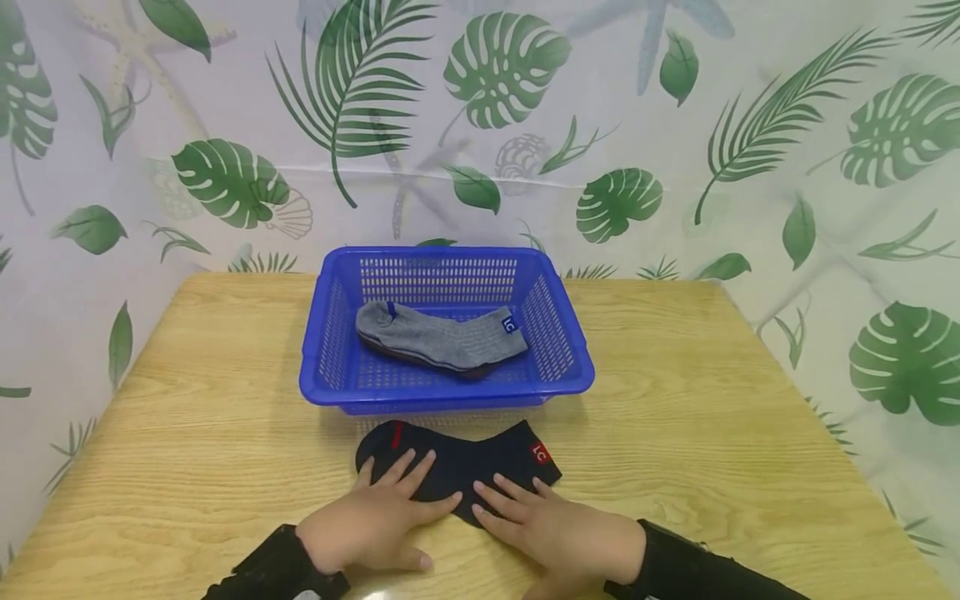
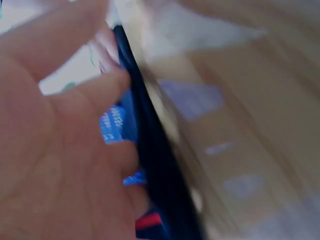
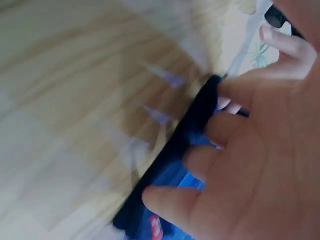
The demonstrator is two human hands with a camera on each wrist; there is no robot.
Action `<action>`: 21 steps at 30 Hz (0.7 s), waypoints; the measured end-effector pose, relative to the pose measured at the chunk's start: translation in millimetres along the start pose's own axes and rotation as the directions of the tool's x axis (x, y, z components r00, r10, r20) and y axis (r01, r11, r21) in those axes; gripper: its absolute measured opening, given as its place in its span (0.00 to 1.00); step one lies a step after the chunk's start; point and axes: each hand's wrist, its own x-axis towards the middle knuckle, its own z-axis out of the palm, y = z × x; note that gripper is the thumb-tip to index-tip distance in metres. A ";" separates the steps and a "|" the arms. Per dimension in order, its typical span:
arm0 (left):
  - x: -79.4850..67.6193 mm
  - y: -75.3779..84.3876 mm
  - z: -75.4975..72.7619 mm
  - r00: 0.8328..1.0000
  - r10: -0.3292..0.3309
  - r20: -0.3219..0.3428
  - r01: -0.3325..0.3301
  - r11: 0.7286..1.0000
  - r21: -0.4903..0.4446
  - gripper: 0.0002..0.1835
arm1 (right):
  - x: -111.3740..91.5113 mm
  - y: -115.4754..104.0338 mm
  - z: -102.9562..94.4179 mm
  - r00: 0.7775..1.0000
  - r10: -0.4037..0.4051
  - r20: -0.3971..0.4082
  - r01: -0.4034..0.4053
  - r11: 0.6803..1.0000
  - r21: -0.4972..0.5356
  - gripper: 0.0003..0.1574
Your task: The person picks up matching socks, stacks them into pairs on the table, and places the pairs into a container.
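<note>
A dark navy sock (image 1: 457, 457) with a red stripe at the heel and a red LC label lies flat on the table, in front of the basket. My left hand (image 1: 375, 517) rests its spread fingers on the sock's left part. On its right part, near the label, lie the outstretched fingers of my right hand (image 1: 555, 527). Both wrist views show the sock edge-on under the fingertips, in the left wrist view as a dark band (image 2: 160, 165) and in the right wrist view as a dark strip (image 3: 170, 150).
Just behind the sock stands a blue plastic basket (image 1: 450, 400). Inside it a grey sock (image 1: 442, 333) with a blue LC label lies on top of a darker brown one (image 1: 480, 372). The wooden table (image 1: 712, 400) ends at a leaf-printed cloth (image 1: 525, 192).
</note>
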 end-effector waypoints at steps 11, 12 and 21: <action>-6.0 -9.2 -14.8 0.994 0.018 -0.109 -0.025 0.998 -0.059 0.38 | -2.8 3.8 -15.8 0.979 0.079 -0.186 -0.084 0.996 -0.016 0.48; -6.1 -9.6 -16.8 0.992 0.010 -0.129 -0.016 0.999 -0.044 0.37 | -1.9 4.7 -20.0 0.969 0.108 -0.224 -0.112 0.994 -0.007 0.47; -3.8 -28.7 -16.3 0.996 -0.009 -0.086 0.007 1.000 -0.019 0.36 | 2.2 19.3 -9.8 0.962 0.243 -0.127 -0.258 0.960 -0.110 0.60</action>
